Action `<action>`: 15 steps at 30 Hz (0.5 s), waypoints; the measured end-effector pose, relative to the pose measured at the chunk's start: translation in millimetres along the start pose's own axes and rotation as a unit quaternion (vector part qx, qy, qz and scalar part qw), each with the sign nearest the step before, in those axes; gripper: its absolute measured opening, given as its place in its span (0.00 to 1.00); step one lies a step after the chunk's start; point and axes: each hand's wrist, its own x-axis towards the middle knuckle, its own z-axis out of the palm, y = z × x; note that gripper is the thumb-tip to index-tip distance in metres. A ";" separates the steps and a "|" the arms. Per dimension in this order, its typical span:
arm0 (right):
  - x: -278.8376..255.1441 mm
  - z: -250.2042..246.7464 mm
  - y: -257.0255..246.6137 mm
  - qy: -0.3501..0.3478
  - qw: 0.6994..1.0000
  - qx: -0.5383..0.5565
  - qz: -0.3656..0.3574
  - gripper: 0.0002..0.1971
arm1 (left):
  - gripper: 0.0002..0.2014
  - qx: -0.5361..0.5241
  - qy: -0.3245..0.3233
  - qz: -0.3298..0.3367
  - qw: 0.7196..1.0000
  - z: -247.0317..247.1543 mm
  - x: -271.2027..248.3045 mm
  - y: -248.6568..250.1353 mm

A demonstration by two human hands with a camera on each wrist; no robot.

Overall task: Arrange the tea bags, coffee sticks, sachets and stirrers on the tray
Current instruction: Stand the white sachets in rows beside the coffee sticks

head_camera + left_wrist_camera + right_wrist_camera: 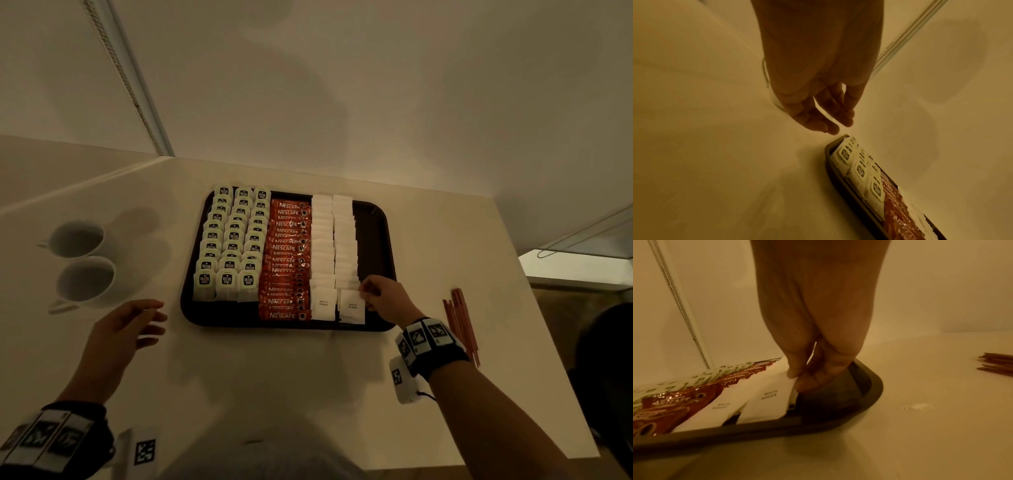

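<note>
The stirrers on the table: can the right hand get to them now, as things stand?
Probably yes, but not at once. The stirrers lie in the open on the table, right of the tray, with nothing between. But the right hand pinches a sugar sachet, so it must let go first.

You are working in dim, warm light; both wrist views come out deep amber. In the head view soft shadows fall on the wall (308, 85) and beside the cups (82, 260) at the tabletop's left edge. Straight lines bow toward the frame edges from the wide lens. Your left hand (818, 78) reads as a dark, soft silhouette; fine print stays blurry.
</note>
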 end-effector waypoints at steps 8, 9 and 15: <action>1.0 5.8 2.6 0.020 0.999 -0.033 0.001 0.09 | 0.09 0.009 0.003 -0.012 1.000 8.5 -4.9 1.4; 0.0 5.4 2.7 0.020 0.999 -0.042 0.014 0.13 | 0.09 0.010 0.001 -0.013 1.000 9.2 -5.4 1.2; -2.2 13.5 -5.9 -0.047 0.994 -0.082 0.060 0.36 | 0.10 0.012 0.001 -0.027 1.000 10.8 -4.5 -2.8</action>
